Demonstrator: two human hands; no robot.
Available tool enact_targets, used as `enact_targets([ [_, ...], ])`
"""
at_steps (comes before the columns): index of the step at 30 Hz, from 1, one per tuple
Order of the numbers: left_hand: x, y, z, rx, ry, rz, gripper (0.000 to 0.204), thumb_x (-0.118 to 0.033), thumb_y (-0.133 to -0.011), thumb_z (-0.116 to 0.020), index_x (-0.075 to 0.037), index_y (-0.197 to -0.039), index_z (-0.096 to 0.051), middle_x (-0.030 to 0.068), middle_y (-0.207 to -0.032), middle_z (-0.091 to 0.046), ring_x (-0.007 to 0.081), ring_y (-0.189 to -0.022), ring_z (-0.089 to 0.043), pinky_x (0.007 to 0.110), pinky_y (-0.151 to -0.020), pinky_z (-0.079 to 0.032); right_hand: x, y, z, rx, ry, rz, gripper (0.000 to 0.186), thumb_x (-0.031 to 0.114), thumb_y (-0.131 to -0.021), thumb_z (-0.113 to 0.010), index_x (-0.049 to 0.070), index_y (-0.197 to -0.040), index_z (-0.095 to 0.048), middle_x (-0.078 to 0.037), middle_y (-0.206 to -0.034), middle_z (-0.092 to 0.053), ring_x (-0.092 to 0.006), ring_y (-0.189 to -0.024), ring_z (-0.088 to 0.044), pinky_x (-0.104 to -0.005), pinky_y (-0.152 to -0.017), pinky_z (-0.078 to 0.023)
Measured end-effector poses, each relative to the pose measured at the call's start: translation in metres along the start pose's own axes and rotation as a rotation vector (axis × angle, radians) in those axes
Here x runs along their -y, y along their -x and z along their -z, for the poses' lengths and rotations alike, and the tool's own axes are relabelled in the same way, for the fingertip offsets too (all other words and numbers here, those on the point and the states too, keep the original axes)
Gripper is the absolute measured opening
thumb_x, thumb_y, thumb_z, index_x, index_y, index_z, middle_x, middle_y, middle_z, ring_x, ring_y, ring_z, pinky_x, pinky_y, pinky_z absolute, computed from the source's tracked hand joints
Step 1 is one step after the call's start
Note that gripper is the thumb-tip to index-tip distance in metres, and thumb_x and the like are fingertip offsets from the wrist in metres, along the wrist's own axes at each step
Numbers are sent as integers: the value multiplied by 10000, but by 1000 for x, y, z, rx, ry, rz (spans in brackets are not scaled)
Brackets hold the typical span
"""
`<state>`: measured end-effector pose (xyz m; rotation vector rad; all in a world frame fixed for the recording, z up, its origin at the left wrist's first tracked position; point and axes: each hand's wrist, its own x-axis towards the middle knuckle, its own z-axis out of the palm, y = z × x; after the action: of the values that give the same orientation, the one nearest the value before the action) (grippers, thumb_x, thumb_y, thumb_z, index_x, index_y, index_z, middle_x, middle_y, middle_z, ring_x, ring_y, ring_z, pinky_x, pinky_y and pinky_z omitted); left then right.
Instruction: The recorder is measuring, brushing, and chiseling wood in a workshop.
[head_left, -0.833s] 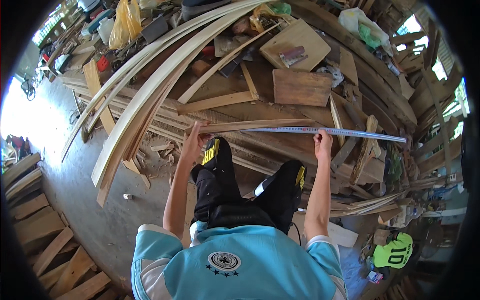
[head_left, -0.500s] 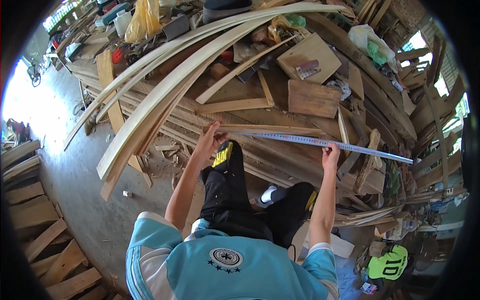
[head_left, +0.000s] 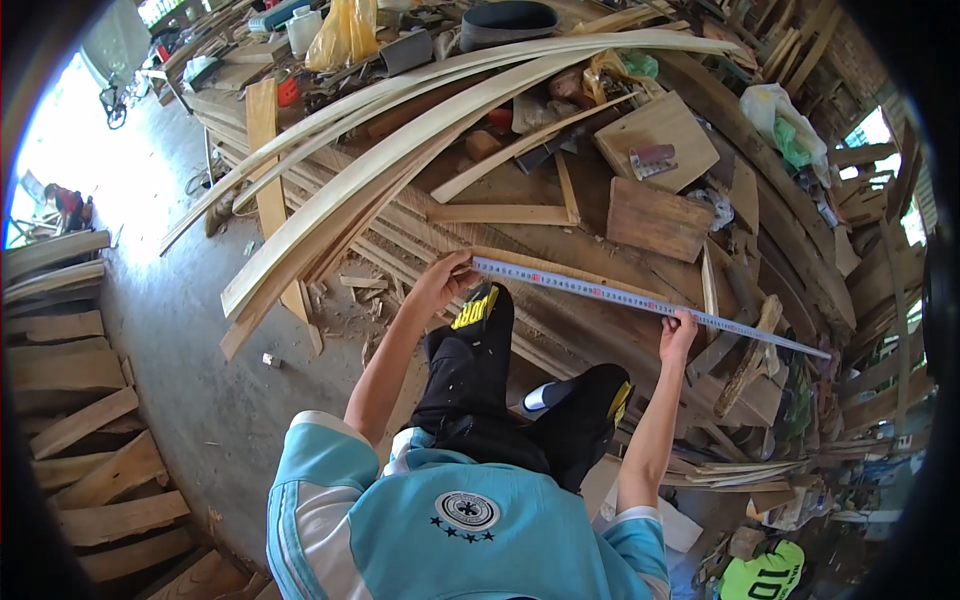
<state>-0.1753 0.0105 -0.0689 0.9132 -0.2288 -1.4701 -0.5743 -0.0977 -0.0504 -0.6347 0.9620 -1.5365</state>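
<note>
My left hand (head_left: 441,283) is closed at the left end of a blue-white measuring tape (head_left: 590,292) with red and black marks. A thin wooden strip (head_left: 550,268) runs just behind the tape, and its left end also meets my left fingertips. My right hand (head_left: 678,336) pinches the tape farther along, thumb and fingers together. Beyond that hand the tape stretches on to the right, slanting down over the wood. Whether my right hand also grips the strip cannot be made out.
Long curved planks (head_left: 390,150) arch over the wood pile ahead. A brown board (head_left: 658,219) and a pale board (head_left: 657,140) lie beyond the tape. Stacked offcuts (head_left: 100,440) line the left side. At lower right is a person in a bright green shirt (head_left: 762,575).
The tape's left end, hidden by the strip before, now shows in front of it at my left fingertips. The whole scene has shifted a little to the right with the camera.
</note>
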Motion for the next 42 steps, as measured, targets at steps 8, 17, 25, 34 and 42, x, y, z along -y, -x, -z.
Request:
enact_targets([
  [8, 24, 3, 17, 30, 106, -120, 256, -172, -824, -530, -15, -1025, -508, 94, -893, -564, 183, -844, -567, 301, -744, -513, -8, -5, -6, -46, 130, -29, 135, 7, -676, -557, 64, -733, -449, 7, -642, -459, -81, -551, -420, -232, -487, -344],
  [17, 26, 3, 7, 0, 215, -60, 284, -172, -790, -530, -70, -1056, -520, 74, -787, -520, 162, -661, -533, 303, -671, -528, -4, 0, 0, -78, 42, -53, 96, 3, -690, -558, 20, -769, -505, -12, -661, -494, -83, -556, -443, -240, -525, -402],
  [25, 31, 9, 3, 50, 197, -130, 205, -111, -804, -517, 10, -968, -496, 117, -913, -548, 227, -892, -553, 321, -804, -496, -6, -1, 4, -92, -1, -24, 103, -15, -709, -554, 25, -796, -516, -13, -697, -510, -78, -563, -451, -232, -528, -411],
  [34, 38, -2, 0, -69, 103, -135, 303, -96, -793, -552, -23, -1072, -462, 84, -924, -530, 194, -792, -581, 282, -694, -530, -7, 2, 13, -92, -3, 29, 128, -30, -709, -540, 46, -760, -449, -20, -679, -494, -100, -568, -453, -268, -543, -427],
  [42, 32, -1, 10, -93, 58, -126, 254, -106, -792, -564, -65, -1036, -507, 56, -943, -528, 182, -866, -542, 274, -767, -492, -5, 14, -2, -83, 78, -29, 39, 1, -736, -531, -1, -728, -493, -45, -613, -490, -115, -535, -497, -327, -531, -511],
])
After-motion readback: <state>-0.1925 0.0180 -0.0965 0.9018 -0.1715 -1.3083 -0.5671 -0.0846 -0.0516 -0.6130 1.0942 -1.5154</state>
